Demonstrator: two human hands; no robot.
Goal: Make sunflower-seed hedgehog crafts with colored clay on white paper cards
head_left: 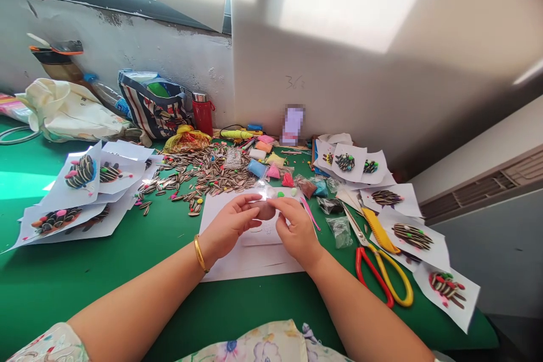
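"What's on the left of the green table [51, 294]?"

"Overlapping paper sheets [80, 192] with seed-covered clay figures, then a heap of sunflower seeds [203, 172], probably left loose so they're within easy reach."

"And the hands?"

"The left hand [229, 223] is curled and the right hand [299, 226] pinches with its fingertips. Together they grip a brown clay lump [266, 210], held just above a white paper sheet [250, 263], seemingly to protect the table."

"Further right?"

"Red-and-yellow scissors [377, 277] lie with their handles toward the person, apparently for an easy grab."
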